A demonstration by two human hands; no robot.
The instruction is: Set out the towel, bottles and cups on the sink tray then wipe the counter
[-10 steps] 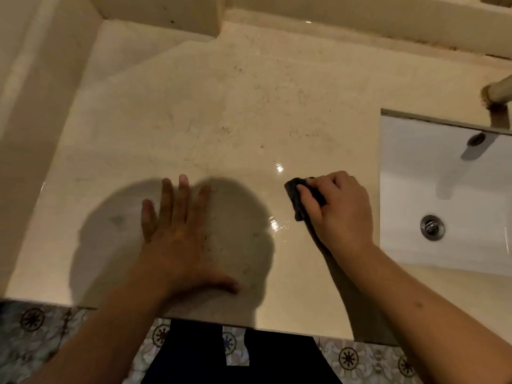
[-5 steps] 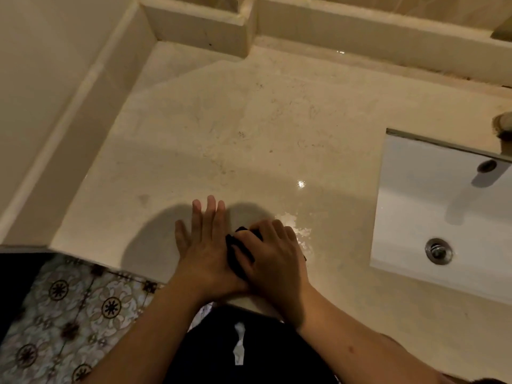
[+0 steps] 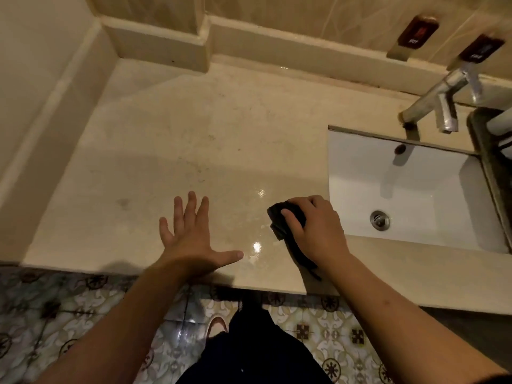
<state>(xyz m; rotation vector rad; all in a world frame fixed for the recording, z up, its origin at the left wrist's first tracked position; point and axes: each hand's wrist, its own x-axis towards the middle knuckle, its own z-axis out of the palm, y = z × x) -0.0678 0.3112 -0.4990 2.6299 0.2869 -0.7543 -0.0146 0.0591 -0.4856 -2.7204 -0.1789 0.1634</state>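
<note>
Dark, almost black cloth (image 3: pixel 288 217), soft and crumpled, lies pressed on the glossy beige stone counter (image 3: pixel 194 139) near its front edge. One bunched corner sticks out to the left past the fingers, and a thin tail of it runs back under the wrist toward the counter edge. Its weave cannot be told, as the light is dim.

Right hand (image 3: pixel 315 228) is on top of the cloth, palm down, fingers curled together over it and thumb at the left side, so the cloth is pinched between hand and counter. Most of the cloth is hidden under the palm. It sits just beside the left rim of the white rectangular sink basin (image 3: pixel 360 173), w/ the knuckles close to that rim.

Left hand (image 3: pixel 191 239) holds nothing: it lies flat on the counter, fingers spread apart and thumb pointing right, well apart from the cloth. Between the 2 hands the surface is wet and shows bright reflections.

Count: 1 cloth, 2 hands, 1 basin w/ 1 round metal drain (image 3: pixel 379 219), 1 chrome tap (image 3: pixel 440 98) at the back, 2 dark brown wall plates (image 3: pixel 417 34) above it. At far right, a dark tray edge (image 3: pixel 487 139); what is on it cannot be told. Below the counter is patterned floor tile (image 3: pixel 55 314).
</note>
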